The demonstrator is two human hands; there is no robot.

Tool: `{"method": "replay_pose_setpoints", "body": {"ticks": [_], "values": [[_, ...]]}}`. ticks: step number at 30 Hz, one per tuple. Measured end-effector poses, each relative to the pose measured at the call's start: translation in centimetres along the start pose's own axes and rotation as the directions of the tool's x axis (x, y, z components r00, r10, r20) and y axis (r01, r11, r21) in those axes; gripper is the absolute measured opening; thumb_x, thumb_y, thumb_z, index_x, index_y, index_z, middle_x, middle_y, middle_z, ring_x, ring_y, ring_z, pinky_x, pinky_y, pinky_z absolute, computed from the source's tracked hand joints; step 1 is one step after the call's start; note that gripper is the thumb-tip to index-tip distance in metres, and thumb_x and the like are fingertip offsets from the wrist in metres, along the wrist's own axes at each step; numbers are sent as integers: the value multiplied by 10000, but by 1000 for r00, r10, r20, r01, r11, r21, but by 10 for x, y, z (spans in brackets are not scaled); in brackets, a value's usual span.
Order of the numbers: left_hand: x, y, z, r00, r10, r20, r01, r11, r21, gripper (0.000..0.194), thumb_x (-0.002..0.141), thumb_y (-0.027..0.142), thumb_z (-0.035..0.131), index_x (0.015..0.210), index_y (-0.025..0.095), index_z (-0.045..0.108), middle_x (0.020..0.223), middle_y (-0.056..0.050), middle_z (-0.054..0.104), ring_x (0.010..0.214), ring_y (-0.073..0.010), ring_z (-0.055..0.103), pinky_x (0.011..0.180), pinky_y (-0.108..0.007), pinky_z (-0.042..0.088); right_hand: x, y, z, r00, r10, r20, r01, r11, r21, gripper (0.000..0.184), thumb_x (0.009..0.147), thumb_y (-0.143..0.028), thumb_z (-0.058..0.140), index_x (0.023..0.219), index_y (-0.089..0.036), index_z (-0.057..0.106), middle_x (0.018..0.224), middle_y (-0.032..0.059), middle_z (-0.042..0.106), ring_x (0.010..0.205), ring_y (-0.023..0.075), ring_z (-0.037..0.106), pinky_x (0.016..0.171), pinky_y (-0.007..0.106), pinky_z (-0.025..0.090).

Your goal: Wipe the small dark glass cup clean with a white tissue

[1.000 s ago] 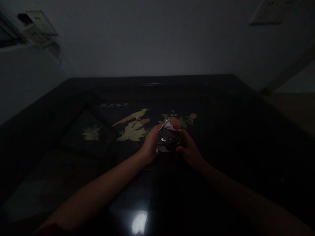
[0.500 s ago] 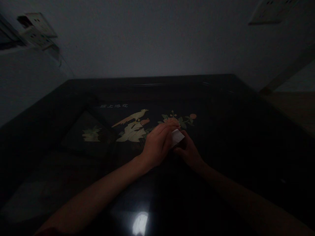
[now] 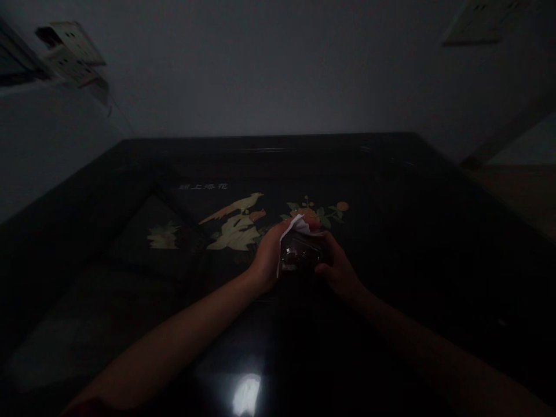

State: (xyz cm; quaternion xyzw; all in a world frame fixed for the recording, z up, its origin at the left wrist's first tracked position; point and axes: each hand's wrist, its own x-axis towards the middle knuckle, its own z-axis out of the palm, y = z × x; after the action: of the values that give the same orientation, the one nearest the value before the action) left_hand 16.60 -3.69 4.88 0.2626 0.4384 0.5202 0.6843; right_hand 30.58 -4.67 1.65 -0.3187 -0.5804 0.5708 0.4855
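Note:
A small dark, glossy object (image 3: 300, 253) with bright glints sits between my two hands; its kind is hard to make out in the dim light. My left hand (image 3: 266, 256) is curved round its left and far side, with a thin white tissue (image 3: 299, 225) pressed between palm and object. On the other side, my right hand (image 3: 339, 265) grips the object, thumb toward me and fingers partly hidden behind it. Both hands are above the middle of a black shiny table (image 3: 391, 191).
An inlaid picture of a bird (image 3: 243, 202) and flowers (image 3: 334, 211) decorates the tabletop beyond my hands. The table's far edge is close to a pale wall (image 3: 269, 69). Power sockets (image 3: 72, 63) are at the upper left, another outlet plate (image 3: 473, 23) at the upper right.
My left hand has turned and opened away from the top of the object, so its dark glossy surface now shows. The tissue has spread along the left palm. My right hand stays nearly in place.

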Motion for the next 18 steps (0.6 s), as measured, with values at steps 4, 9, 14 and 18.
{"method": "replay_pose_setpoints", "body": {"ticks": [4,9,14,18], "values": [[1,-2,0,996,-84,14,84,994,-63,271,752,380,524,757,145,660,697,-51,681,689,-194,636,662,-296,477,0,4,0,1000,26,14,-26,999,28,650,584,-663,729,1025,-254,481,1014,66,613,982,267,606,841,398,498],[-5,0,-1,963,264,60,-270,928,257,314,840,369,454,931,155,665,918,-59,697,867,-211,637,770,-313,474,0,4,0,999,41,-22,-41,999,4,625,585,-630,749,1009,-267,467,1067,71,593,985,260,595,823,392,502],[-12,3,-2,748,541,384,-643,448,621,364,946,316,298,1033,163,617,1081,-113,649,1013,-215,587,903,-368,437,0,5,2,995,52,-90,-54,998,-17,583,588,-561,782,953,-257,444,971,38,581,899,228,593,781,365,504],[-11,4,-5,554,549,626,-787,100,609,323,941,252,309,1081,180,591,1159,-117,625,1117,-225,542,970,-407,407,1,6,4,990,22,-136,-28,999,-36,606,561,-576,785,954,-253,457,931,24,576,853,219,588,738,348,506]]}}
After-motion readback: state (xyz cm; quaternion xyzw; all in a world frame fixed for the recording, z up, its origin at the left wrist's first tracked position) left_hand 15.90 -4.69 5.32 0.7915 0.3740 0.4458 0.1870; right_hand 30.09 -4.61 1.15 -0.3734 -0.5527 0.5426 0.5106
